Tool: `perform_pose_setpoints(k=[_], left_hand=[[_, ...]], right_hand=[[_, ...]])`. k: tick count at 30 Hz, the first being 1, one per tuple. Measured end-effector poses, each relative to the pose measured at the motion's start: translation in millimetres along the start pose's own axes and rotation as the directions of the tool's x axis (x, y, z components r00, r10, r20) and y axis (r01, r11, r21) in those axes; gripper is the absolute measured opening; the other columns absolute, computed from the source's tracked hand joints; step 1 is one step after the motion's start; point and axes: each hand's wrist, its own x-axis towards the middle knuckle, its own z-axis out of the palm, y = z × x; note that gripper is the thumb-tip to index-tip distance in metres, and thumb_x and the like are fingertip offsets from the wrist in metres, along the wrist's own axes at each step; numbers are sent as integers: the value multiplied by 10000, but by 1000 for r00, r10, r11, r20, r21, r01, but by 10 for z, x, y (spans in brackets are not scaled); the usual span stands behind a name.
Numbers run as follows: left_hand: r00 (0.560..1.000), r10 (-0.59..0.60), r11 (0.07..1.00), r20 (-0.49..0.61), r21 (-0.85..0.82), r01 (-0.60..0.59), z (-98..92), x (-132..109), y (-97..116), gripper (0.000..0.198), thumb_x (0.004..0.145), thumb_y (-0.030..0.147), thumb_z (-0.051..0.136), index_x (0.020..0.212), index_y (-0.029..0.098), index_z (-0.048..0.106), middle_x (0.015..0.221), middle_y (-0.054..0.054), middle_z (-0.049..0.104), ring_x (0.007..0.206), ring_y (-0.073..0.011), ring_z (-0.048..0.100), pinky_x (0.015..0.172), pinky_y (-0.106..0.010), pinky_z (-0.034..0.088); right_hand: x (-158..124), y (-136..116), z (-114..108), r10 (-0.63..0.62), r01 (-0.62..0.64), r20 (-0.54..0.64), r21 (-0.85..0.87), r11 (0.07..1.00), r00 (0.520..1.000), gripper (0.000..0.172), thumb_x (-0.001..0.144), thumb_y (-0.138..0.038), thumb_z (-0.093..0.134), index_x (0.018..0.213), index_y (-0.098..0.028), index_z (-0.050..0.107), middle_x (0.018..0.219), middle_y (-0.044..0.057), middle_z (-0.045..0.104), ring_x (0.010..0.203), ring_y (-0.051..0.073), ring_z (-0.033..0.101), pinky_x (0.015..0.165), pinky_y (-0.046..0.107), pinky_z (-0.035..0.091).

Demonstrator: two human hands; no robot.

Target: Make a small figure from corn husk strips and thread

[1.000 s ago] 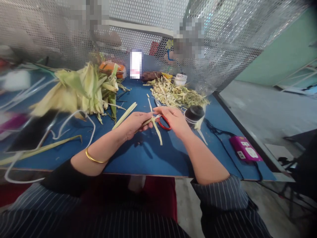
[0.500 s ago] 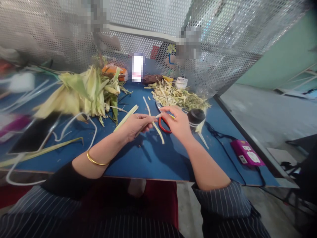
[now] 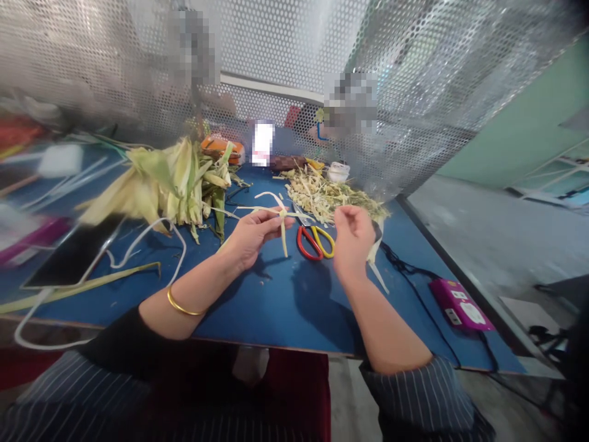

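Pale husk strips (image 3: pixel 284 236), crossed at a small knot-like centre, are pinched between the thumb and fingers of my left hand (image 3: pixel 254 236). Their ends stick out to several sides. My right hand (image 3: pixel 353 236) is apart from them, to the right, with its fingertips pressed together; whatever they hold, if anything, is too small to name. Between the hands, scissors (image 3: pixel 310 243) with one red and one yellow handle lie on the blue table (image 3: pixel 271 307). Behind my right hand, a dark round object is mostly hidden.
Corn husks (image 3: pixel 179 178) are heaped at the left, by a black tablet (image 3: pixel 73 255) and a white cable. Shredded bits (image 3: pixel 317 193) lie behind the scissors. A purple power box (image 3: pixel 461 305) sits at the right, before a perforated metal screen (image 3: pixel 276 37).
My right hand has moved right, away from my left hand. The crossed strips now show in my left hand, and the long strip no longer lies on the table. The scissors are more exposed.
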Motion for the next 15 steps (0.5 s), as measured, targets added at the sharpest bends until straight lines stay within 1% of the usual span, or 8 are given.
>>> perform_pose_setpoints(k=[1,2,3,5,6,9,11,15], left_hand=[[1000,11,1000,1,-1,-11,0,1,-8,69,723,165,727,784,133,721,1255,-86,626,864,-120,669,862,-283,519],[1000,22,1000,6,0,-22,0,2,-19,76,719,169,731,784,132,724,1270,-88,614,879,-125,667,875,-290,517],[999,31,1000,13,4,-31,0,2,-32,89,715,178,736,789,129,728,1272,-91,611,893,-131,665,885,-300,516],[999,32,999,25,22,-32,-2,2,-63,116,705,192,745,798,123,735,1231,-103,633,912,-146,664,895,-314,514],[999,27,999,32,35,-28,-4,2,-80,125,702,194,746,802,120,738,1201,-107,648,923,-153,662,896,-315,513],[999,17,998,44,62,-19,-9,2,-117,128,699,182,739,810,119,744,1119,-103,684,926,-156,656,881,-302,514],[999,14,999,40,52,-16,-5,-1,-127,141,693,171,738,824,118,744,1067,-94,700,893,-145,657,872,-295,516],[1000,-5,1000,-7,15,5,19,-23,-118,165,668,164,760,822,117,728,851,-59,721,795,-138,666,837,-303,526]], right_hand=[[-22,-35,-12,-116,116,14,-63,991,993,122,845,-306,573,818,-192,608,843,56,622,808,177,571,800,325,455],[-55,-64,-15,-197,207,104,-98,973,975,152,855,-318,571,770,-200,615,828,51,620,818,180,570,808,322,450],[-95,-83,-5,-224,255,248,-101,962,943,178,861,-327,571,742,-207,629,808,41,623,812,178,576,803,317,449],[-183,-86,43,-171,233,468,-79,969,867,185,847,-346,598,733,-213,656,771,24,629,755,166,583,748,306,453],[-221,-72,76,-125,188,522,-68,980,844,180,837,-351,611,737,-212,664,762,19,632,730,161,582,721,301,452],[-289,-8,159,-39,72,540,-39,997,841,183,826,-338,618,713,-197,651,738,13,626,685,148,557,675,289,437],[-297,16,182,-35,48,542,-10,999,840,189,830,-311,606,684,-192,628,715,6,607,667,140,532,667,286,424],[-299,-15,166,-63,45,564,46,998,823,194,826,-259,600,643,-195,593,687,-5,586,696,142,535,701,288,420]])
